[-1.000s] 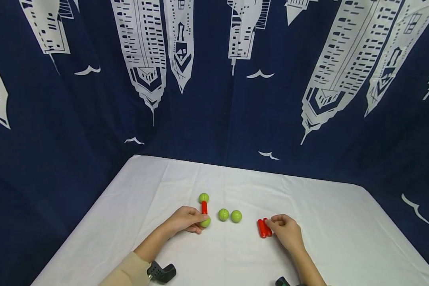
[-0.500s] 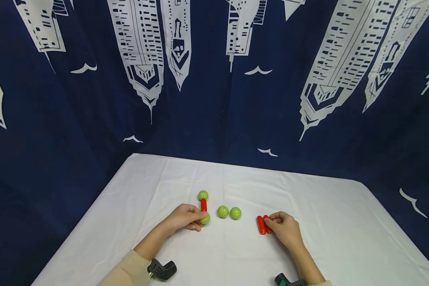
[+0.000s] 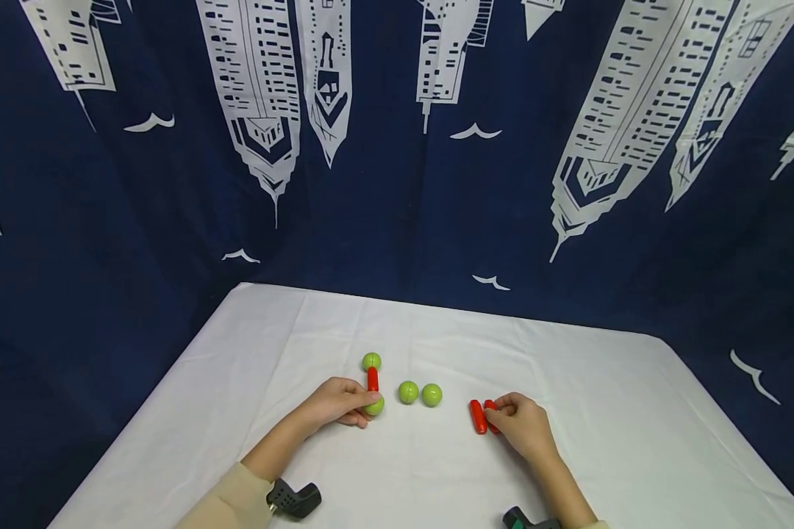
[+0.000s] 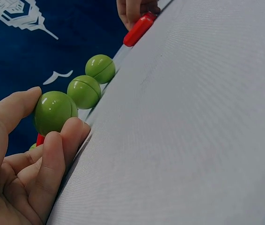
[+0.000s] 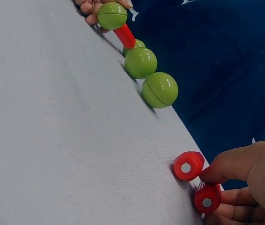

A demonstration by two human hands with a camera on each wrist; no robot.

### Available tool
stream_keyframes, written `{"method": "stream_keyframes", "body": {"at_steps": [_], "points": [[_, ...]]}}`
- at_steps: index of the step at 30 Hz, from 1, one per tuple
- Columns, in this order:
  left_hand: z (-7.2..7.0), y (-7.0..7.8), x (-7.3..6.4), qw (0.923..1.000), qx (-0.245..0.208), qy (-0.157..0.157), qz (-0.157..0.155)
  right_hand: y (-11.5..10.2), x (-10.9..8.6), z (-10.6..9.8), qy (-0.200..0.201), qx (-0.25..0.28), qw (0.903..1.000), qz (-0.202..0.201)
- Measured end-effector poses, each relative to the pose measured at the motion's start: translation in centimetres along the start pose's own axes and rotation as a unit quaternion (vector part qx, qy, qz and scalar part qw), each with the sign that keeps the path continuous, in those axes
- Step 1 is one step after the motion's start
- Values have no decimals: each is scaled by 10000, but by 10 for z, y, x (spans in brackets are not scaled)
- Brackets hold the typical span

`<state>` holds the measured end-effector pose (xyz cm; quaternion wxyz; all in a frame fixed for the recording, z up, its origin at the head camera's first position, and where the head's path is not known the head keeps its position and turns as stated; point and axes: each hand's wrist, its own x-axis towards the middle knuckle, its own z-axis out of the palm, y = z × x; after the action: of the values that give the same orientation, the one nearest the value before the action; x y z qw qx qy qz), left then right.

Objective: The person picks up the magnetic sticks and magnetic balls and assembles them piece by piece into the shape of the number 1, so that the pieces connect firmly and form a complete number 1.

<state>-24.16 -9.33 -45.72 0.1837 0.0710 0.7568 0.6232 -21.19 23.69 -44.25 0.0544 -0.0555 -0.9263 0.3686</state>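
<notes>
- The bench (image 3: 397, 470) under the left red rod (image 3: 373, 379) is covered in white, with soft creases.
- Behind this rod hangs a dark blue curtain (image 3: 370, 228), printed with pale buildings (image 3: 258, 81) and birds (image 3: 476, 132).
- The bench's far edge lies beyond the rod, well apart from it.
- Right of the rod, across a small gap, are one loose green ball (image 3: 408, 392) and a neighbour ball (image 3: 431, 395); a wider gap follows, then the middle red rod (image 3: 478, 417).
- My left grip (image 3: 340, 402) pinches the near green ball (image 3: 375, 405) at the left rod's near end; the far green ball (image 3: 371, 361) is at its other end.
- Well right of it, my right grip (image 3: 521, 423) pinches the outer red rod (image 5: 208, 198); its pale side marks are too small to read.
</notes>
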Motion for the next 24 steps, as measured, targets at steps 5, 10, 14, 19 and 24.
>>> {"method": "stream_keyframes", "body": {"at_steps": [5, 10, 14, 19, 24], "points": [[-1, 0, -2, 10000, -38, -39, 46, -2, -2, -1, 46, -316, 9994, -134], [-3, 2, -3, 10000, 9, 14, 35, -5, -3, -1, 99, -593, 9974, -390], [-3, 2, -3, 10000, -52, -11, 17, -6, -4, 0, 182, -628, 9970, -406], [-2, 1, -2, 9999, -83, -60, 42, -3, -3, 1, 252, -450, 9985, -195], [-2, 0, -1, 9999, -104, -49, 52, -1, 0, 0, 247, -165, 9995, -90]]}}
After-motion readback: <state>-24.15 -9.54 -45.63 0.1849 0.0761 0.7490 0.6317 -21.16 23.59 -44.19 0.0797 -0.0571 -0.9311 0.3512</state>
